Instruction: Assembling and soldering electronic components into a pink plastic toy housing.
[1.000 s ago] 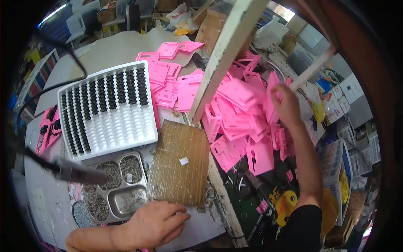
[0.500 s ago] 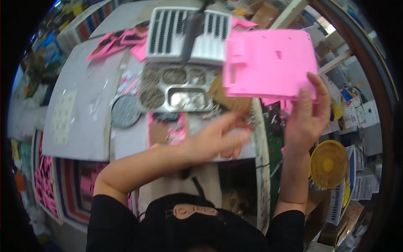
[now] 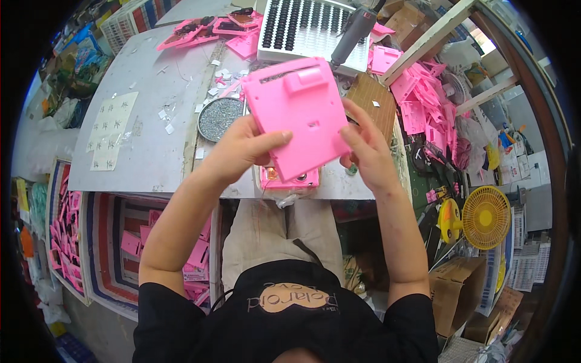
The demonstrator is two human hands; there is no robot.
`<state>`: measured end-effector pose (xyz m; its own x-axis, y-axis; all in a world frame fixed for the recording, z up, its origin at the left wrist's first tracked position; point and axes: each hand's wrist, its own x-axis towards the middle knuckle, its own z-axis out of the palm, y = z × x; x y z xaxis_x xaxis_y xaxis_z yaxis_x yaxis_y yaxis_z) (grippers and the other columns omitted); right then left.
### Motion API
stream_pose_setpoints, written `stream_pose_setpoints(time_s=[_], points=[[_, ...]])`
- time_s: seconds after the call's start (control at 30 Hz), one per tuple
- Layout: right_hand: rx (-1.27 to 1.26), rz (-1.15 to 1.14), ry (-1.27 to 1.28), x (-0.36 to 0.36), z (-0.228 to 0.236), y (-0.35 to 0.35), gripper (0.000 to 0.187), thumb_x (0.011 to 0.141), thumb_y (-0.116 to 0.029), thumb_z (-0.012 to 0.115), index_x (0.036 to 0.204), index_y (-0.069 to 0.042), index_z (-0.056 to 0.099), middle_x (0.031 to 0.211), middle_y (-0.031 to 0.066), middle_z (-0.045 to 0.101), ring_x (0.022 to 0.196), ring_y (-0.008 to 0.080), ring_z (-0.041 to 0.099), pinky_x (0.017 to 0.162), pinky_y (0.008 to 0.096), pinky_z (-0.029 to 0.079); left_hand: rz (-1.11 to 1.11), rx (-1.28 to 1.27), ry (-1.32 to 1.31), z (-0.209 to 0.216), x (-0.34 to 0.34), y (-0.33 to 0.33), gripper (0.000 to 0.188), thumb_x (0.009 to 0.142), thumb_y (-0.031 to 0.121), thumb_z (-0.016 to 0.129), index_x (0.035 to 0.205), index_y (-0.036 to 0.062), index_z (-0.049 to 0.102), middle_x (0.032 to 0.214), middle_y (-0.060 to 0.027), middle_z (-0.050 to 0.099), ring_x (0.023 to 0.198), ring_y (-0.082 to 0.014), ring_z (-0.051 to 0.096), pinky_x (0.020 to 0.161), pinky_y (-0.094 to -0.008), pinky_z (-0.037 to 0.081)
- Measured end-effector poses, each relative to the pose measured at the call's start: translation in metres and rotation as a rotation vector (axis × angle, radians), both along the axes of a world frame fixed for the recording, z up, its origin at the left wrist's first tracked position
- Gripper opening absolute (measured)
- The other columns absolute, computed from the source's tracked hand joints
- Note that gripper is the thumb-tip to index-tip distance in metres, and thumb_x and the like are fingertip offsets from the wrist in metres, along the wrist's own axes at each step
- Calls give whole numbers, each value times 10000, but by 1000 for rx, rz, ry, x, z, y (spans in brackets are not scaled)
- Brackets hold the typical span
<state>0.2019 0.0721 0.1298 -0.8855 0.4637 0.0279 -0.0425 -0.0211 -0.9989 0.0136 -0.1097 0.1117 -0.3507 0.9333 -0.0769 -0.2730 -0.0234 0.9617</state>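
Above the table I hold a pink plastic casing panel (image 3: 301,112), tilted, with a raised block and a slot near its far edge. My left hand (image 3: 249,147) is closed on its left side, thumb on top. At its right edge, my right hand (image 3: 367,144) grips it between thumb and fingers. Beneath the panel, near the table's front edge, lies another pink casing part (image 3: 310,179) with small components in it, mostly hidden. A round dish (image 3: 220,119) of tiny grey metal pieces sits beside my left hand.
A white tray (image 3: 315,27) with black parts stands behind, with a grey power screwdriver (image 3: 356,35) hanging over its right side. A brown board (image 3: 370,104) lies to the right. Pink parts are piled at the right (image 3: 423,100); a yellow fan (image 3: 486,216) stands lower.
The panel has come from the right to the middle of the table and turned. My left hand has moved back left and taken hold of it. My right hand still grips it.
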Motion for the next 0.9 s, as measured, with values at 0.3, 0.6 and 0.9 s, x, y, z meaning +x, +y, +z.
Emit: stream_pose_setpoints(time_s=[0.3, 0.6, 0.9], points=[[-132, -368, 322, 75, -24, 62, 403, 1063, -173, 514, 1445, -52, 466, 1278, 82, 643, 877, 82, 646, 525, 192, 423, 31, 37, 842, -73, -3, 25, 257, 934, 182, 672, 1117, 2, 682, 1045, -130, 683, 887, -243, 657, 812, -356, 539], [-416, -410, 236, 88, -86, 58, 464, 1064, -200, 496, 1487, -22, 424, 1266, 94, 635, 873, 83, 639, 510, 177, 431, 19, 4, 1329, -110, 22, 75, 237, 905, 92, 653, 1125, 3, 639, 1139, -158, 664, 1006, -283, 649, 906, -409, 535], [-476, -161, 18, -24, -86, 24, 603, 1012, -146, 605, 1536, -8, 341, 1103, 125, 668, 753, 160, 649, 561, 253, 506, 427, 166, 40, -51, 26, 58, 765, 963, -44, 603, 1594, -29, 170, 1222, -183, 652, 1060, -162, 677, 815, -284, 579]])
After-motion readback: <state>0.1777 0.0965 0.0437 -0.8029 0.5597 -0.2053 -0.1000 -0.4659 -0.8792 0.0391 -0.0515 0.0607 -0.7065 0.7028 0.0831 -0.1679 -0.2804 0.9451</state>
